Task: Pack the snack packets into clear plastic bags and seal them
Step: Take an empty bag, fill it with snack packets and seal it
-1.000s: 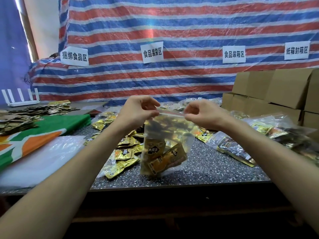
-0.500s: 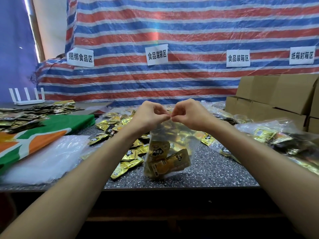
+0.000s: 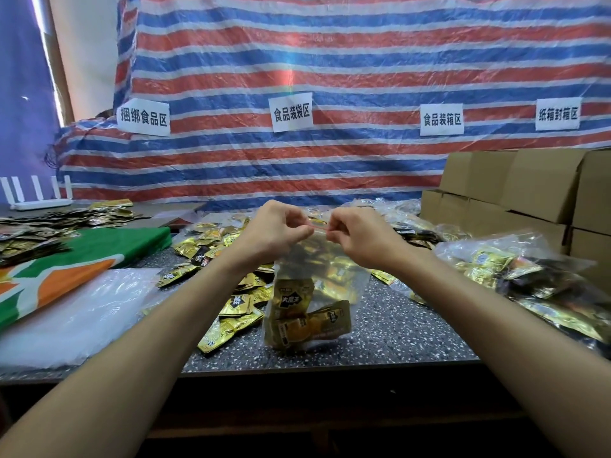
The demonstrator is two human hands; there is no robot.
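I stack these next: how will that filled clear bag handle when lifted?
Likely floppy: the clear bag sags below where the left hand and right hand pinch its top strip. Probably bottom-heavy, as the gold packets sit low inside. Its glossy film may slip.

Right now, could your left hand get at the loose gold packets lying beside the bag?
Probably, after letting go: the left hand and right hand pinch the clear bag at its top. The loose packets lie uncovered on the table beside the left forearm.
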